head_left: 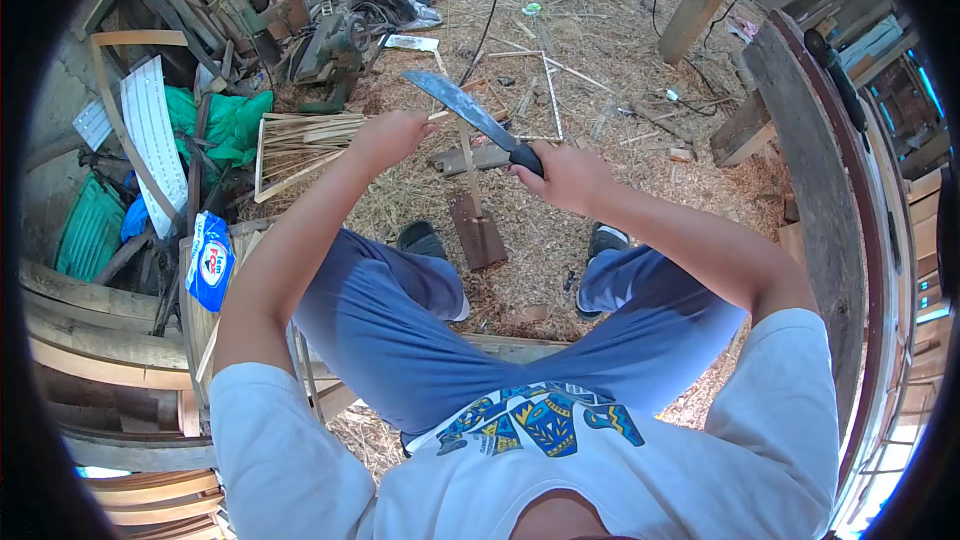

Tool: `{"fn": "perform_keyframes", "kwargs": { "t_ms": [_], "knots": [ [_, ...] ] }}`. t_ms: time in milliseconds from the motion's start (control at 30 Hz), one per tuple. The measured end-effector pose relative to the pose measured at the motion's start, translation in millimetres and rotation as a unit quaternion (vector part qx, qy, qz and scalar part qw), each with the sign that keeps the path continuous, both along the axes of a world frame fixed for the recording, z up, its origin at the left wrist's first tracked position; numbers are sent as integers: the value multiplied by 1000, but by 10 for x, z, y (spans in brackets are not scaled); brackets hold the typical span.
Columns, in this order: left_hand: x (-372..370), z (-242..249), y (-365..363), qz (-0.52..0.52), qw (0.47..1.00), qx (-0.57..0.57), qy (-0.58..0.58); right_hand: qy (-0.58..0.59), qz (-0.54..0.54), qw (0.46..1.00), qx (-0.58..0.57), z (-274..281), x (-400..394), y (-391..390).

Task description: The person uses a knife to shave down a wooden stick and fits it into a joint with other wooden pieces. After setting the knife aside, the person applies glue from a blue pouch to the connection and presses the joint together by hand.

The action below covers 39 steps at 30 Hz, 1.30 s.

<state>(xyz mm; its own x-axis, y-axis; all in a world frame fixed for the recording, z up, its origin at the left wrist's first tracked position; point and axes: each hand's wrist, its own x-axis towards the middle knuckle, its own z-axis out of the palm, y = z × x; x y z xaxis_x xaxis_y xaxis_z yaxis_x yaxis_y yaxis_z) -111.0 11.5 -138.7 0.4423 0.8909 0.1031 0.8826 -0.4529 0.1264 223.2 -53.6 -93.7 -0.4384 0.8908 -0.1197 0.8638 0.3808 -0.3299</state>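
My right hand (567,177) is wrapped round the black handle of a large knife (465,105), its broad grey blade pointing up and to the left. Left of the knife, my left hand (392,137) is closed, fingertips close to a narrow wooden strip (465,148); what it pinches I cannot make out. The blade crosses over this strip in the view. The strip's lower end meets a brown wooden board (477,232) on the ground between my feet. Beyond my left forearm lies a bundle of thin wooden sticks (310,145).
A blue and white packet (210,262) rests on wood at my left. Green plastic sheeting (225,125) and metal machinery (330,55) are beyond it. Wood shavings and loose strips cover the ground. A wooden post (708,0) stands ahead right, and a long plank (815,150) runs along my right.
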Motion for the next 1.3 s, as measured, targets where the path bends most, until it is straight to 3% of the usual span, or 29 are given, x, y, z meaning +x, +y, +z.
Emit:
{"fn": "perform_keyframes", "kwargs": {
  "t_ms": [267,567,667,767,1300],
  "knots": [
    [23,42,-5,6,1000,-14,8,-8,-5,1000,-9,-27,-21,11],
    [0,-5,10,6,1000,-16,-3,41,-26,997,57,71,-33,81],
    [-18,-32,31,14,1000,-13,8,0,16,999,47,-17,8,76],
    [-31,-6,25,15,1000,-15,8,38,27,997,58,-129,23,73],
    [-47,-40,11,2,1000,-8,-22,10,28,998,63,-100,25,55]
  ]
}}
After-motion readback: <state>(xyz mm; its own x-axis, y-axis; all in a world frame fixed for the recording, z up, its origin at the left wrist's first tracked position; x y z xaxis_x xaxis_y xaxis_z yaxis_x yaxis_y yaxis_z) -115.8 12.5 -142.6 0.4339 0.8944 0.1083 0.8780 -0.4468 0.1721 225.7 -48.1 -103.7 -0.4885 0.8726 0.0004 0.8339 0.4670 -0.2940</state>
